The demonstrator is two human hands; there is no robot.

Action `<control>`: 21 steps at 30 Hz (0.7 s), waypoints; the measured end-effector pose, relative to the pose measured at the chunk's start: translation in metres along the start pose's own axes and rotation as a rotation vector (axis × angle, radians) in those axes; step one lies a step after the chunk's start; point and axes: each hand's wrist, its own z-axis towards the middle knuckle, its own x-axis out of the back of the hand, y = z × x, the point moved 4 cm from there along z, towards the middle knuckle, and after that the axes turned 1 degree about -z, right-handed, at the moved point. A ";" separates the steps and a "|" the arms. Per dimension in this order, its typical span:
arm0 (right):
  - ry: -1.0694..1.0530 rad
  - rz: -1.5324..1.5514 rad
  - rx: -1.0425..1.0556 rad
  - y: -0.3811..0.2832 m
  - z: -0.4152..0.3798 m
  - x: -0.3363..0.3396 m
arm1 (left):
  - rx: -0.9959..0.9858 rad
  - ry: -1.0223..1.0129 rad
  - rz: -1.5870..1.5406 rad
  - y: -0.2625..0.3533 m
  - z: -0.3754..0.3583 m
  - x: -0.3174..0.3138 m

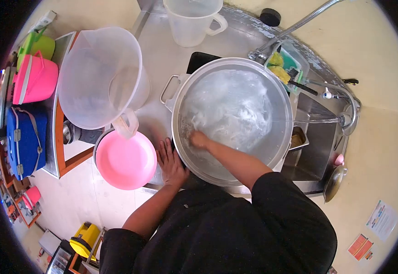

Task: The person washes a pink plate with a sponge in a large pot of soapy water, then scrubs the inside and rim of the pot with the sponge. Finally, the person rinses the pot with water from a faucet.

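Note:
A large metal pot [232, 64] with a side handle stands on the steel worktop, holding cloudy, swirling water [233, 109]. My right hand [200, 139] reaches down into it, close to the inner wall on the left. Its fingers look curled, and whatever they may grip is hidden. My left hand [173, 165] lies flat on the worktop edge against the pot's outside, fingers spread and holding nothing. Just left of that hand is a pink basin [127, 160]. From a tap [345, 120] at the right, a thin stream of water runs into the pot.
A big translucent jug [99, 77] stands left of the pot, and a smaller one [192, 23] behind it. Yellow sponges [279, 73] sit in a tub at the back right. The steel sink [315, 150] lies right, with a small metal pan [298, 138] beside the pot.

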 end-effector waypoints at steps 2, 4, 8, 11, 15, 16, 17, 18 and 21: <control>0.194 0.739 -0.273 -0.024 -0.062 0.007 | 0.011 0.025 -0.020 0.001 0.001 0.001; 0.085 0.777 -0.221 -0.033 -0.112 0.006 | 0.024 0.015 -0.036 0.001 0.001 0.000; -0.079 0.538 -0.176 0.005 -0.194 -0.022 | 0.037 -0.032 -0.027 0.003 0.001 0.004; -0.383 0.023 -0.330 0.112 -0.233 -0.087 | 0.032 -0.036 -0.012 0.003 0.002 0.003; -0.430 -0.356 -0.334 0.207 -0.260 -0.078 | 0.012 -0.022 -0.039 -0.001 -0.001 -0.002; -0.322 -0.243 -0.566 0.236 -0.247 -0.078 | 0.031 -0.038 -0.050 -0.002 0.001 -0.001; -0.182 -0.137 -0.770 0.264 -0.237 -0.077 | 0.041 -0.031 -0.213 0.000 0.006 0.003; -0.070 -0.085 -0.872 0.280 -0.228 -0.057 | 0.070 -0.004 -0.368 0.004 0.011 0.011; 0.086 -0.051 -0.903 0.294 -0.166 0.012 | 0.129 0.124 -0.499 0.012 0.019 0.056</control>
